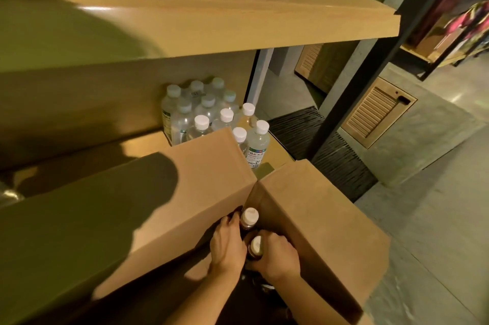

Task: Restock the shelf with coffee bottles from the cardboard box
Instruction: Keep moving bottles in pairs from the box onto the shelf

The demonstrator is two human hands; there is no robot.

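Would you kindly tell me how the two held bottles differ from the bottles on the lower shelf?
The held bottles look dark brown; the shelf bottles look clear. The left hand and right hand grip the held bottles in the cardboard box; the shelf bottles stand untouched. Both have pale caps.

White-capped water bottles stand clustered; a louvred panel lies beyond.

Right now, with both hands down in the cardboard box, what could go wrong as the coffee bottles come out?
The left hand grips the far coffee bottle and the right hand the near coffee bottle just under their caps; either might slip. The box flaps stand close on both sides and could snag a lift. Water bottles crowd the lower shelf's right end and could be knocked.
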